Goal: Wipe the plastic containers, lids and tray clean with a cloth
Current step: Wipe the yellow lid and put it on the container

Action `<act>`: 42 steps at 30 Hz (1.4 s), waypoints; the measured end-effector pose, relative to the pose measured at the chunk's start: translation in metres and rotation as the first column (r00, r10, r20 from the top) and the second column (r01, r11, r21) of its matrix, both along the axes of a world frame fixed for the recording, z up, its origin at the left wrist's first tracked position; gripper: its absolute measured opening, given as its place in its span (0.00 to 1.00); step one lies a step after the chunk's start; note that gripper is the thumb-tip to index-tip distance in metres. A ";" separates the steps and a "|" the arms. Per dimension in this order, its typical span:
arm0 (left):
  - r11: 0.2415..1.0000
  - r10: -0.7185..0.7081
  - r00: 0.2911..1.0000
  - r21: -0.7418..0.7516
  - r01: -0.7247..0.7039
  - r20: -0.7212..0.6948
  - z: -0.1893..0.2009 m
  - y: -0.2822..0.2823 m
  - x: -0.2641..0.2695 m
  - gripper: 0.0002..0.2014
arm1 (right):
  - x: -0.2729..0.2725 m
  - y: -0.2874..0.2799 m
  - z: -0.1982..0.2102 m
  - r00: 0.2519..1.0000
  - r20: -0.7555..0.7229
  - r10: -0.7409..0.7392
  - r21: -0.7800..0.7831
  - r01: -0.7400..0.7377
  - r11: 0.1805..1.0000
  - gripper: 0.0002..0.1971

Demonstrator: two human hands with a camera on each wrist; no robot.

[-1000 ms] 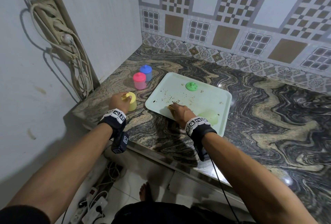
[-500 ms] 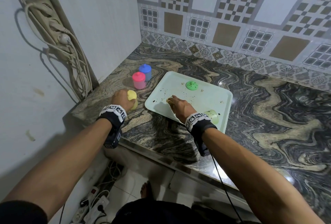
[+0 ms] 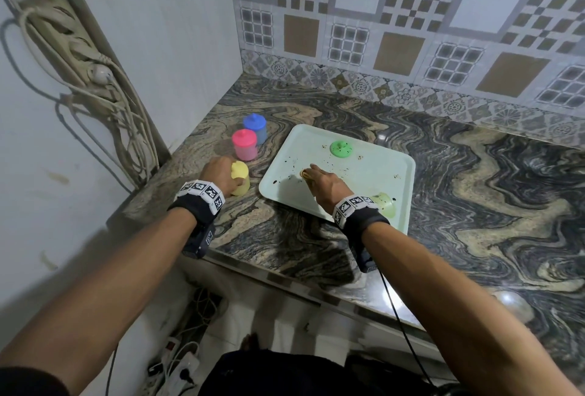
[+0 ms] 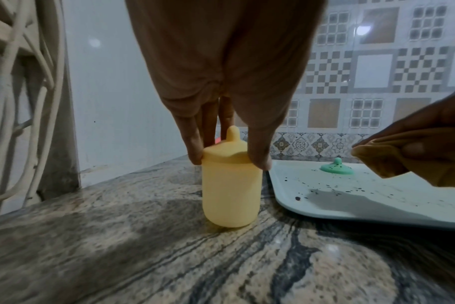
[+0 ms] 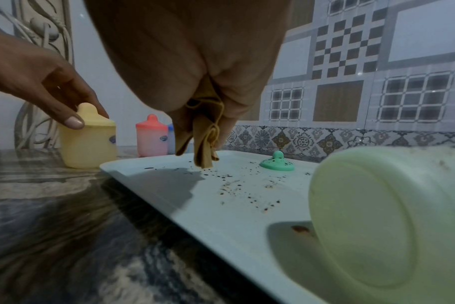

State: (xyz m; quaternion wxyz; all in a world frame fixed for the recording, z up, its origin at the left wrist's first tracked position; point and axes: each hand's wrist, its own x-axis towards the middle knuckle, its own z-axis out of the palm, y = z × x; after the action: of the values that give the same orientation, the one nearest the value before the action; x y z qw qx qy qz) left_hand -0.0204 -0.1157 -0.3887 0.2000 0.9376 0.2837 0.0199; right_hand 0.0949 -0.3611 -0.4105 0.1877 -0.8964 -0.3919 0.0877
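Dirt specks lie scattered over the pale tray [image 3: 376, 174], which sits flat on the marbled bench [image 3: 474, 205]. Our right hand [image 3: 326, 182] is above the near-left part of the tray, and its grip is pinching a folded brown cloth [image 5: 204, 139]; in the right wrist view the cloth hangs down from the fingers, and its lower end is at the tray among the specks, but we cannot tell if it touches. Our left hand [image 3: 221, 174] is on the yellow cup [image 4: 231, 185], which stands upright on the bench just beside the left edge of the tray. The fingertips [image 4: 195, 154] and the thumb hold the rim of its yellow spout lid from above, so this grip is closed around the lid. On the far part of the tray lies a green lid [image 3: 340, 148] with dark specks on it. At the near-right corner of the tray a pale green cup [image 3: 384, 204] lies on its side, with its bottom turned to the right wrist camera. Behind the yellow cup, a pink cup [image 3: 244, 145] and a blue cup [image 3: 255, 128] stand upright on the bench with their lids on, close together and near the white side wall [image 3: 174, 47].
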 end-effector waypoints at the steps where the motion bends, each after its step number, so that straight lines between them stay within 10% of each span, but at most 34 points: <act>1: 1.000 -0.012 1.000 0.004 0.012 -0.012 0.000 0.002 0.001 0.25 | 0.000 0.003 0.000 1.000 0.007 -0.007 0.003 0.007 1.000 0.19; 26: 0.984 -0.160 0.982 -0.064 0.167 0.105 -0.011 0.038 0.041 0.35 | -0.033 0.034 0.027 0.971 0.061 -0.229 0.046 0.227 0.973 0.23; 32: 0.966 -0.254 0.883 0.157 0.207 0.395 0.011 0.014 0.050 0.22 | -0.025 0.021 0.035 0.938 0.065 -0.341 0.102 0.334 0.937 0.22; 37: 0.797 -0.596 0.730 0.132 0.590 0.334 0.023 -0.065 0.084 0.19 | -0.018 -0.041 0.049 0.844 0.074 -0.532 0.180 0.513 0.839 0.21; 42: 0.482 -0.875 0.481 0.004 0.876 -0.057 0.020 -0.152 0.111 0.42 | -0.033 -0.119 0.043 0.730 0.078 -0.679 0.217 0.652 0.727 0.19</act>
State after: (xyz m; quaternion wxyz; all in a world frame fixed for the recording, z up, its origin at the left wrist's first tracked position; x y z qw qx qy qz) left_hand 0.0903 -0.2674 -0.3686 0.1603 0.9548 -0.2286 -0.1022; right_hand 0.0622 -0.4803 -0.3675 0.2541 -0.9611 -0.0629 -0.0887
